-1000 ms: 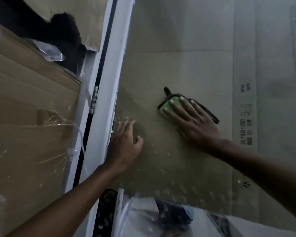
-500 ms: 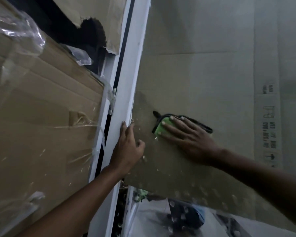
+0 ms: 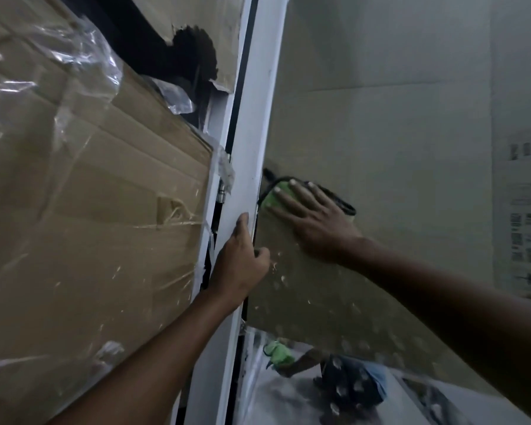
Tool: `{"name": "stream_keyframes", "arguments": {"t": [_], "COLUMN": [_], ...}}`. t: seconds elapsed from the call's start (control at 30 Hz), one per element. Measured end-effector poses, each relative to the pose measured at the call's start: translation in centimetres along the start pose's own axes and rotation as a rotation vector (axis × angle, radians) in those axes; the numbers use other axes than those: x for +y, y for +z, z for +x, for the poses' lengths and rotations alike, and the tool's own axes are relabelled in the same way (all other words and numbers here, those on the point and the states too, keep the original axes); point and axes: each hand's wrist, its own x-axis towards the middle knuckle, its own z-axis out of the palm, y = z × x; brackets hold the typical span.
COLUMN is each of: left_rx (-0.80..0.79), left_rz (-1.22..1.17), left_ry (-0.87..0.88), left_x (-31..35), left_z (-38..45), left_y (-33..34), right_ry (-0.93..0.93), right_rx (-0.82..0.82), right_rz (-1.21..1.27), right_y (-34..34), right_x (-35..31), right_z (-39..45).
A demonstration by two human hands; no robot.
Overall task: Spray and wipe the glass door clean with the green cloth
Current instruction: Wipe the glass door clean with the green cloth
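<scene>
The glass door (image 3: 396,148) fills the right of the view, with cardboard behind the pane and spray droplets on its lower part. My right hand (image 3: 313,219) presses the green cloth (image 3: 276,196) flat against the glass, right beside the white frame (image 3: 255,118). The cloth has a dark edge that shows around my fingers. My left hand (image 3: 239,259) rests on the white frame just left of the pane, fingers straight up along it, thumb toward the glass. No spray bottle is in view.
A large cardboard sheet wrapped in clear plastic (image 3: 89,194) leans at the left of the frame. Torn cardboard with a dark hole (image 3: 193,53) sits above it. The bottom of the pane reflects a person and a green object (image 3: 278,354).
My right hand slid the cloth leftward across the glass to the frame's edge. My left hand moved from the pane onto the white frame.
</scene>
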Motion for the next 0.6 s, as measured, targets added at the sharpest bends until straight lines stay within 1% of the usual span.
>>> {"name": "stream_keyframes", "arguments": {"t": [0.03,0.07,0.1,0.17,0.23,0.27,0.3,0.37,0.43,0.53,0.57,0.6], "left_rx": [0.003,0.003,0.001,-0.002,0.0,0.002,0.003,0.011,0.027,0.039,0.032,0.023], "left_rz": [-0.017,-0.033,-0.043,-0.043,-0.038,-0.04,-0.042,-0.045,-0.059,-0.108,-0.13,-0.14], "left_ry": [-0.005,-0.012,-0.013,-0.005,-0.008,-0.015,-0.019,-0.01,0.007,0.011,0.006,0.0], "left_x": [0.0,0.0,0.0,-0.2,-0.3,-0.4,-0.4,-0.4,-0.4,-0.3,-0.1,-0.1], "left_z": [0.1,0.1,0.1,0.2,0.1,0.1,0.1,0.0,0.0,0.0,0.0,0.1], "left_y": [0.0,-0.1,0.0,0.1,0.2,0.3,0.3,0.4,0.4,0.2,0.1,0.0], "right_ry": [-0.098,-0.144,-0.132,0.047,0.236,0.281,0.279,0.174,0.058,-0.191,-0.245,-0.259], "right_rx": [-0.041,-0.06,-0.056,-0.001,0.023,0.028,0.024,-0.007,-0.047,-0.092,-0.136,-0.141], "right_rz": [-0.025,-0.029,-0.008,0.052,0.073,0.087,0.092,0.043,-0.008,-0.065,-0.076,-0.07], "right_y": [-0.2,-0.5,-0.9,-1.8,-2.0,-1.7,-1.1,0.3,1.1,0.3,-0.2,-0.5], "right_x": [0.5,1.2,1.9,2.4,0.7,-0.7,-2.1,-3.8,-3.9,-2.3,-1.5,-0.7], "right_z": [-0.1,0.0,0.3,1.1,2.0,2.3,2.4,1.7,0.4,-0.5,-0.5,-0.4]}}
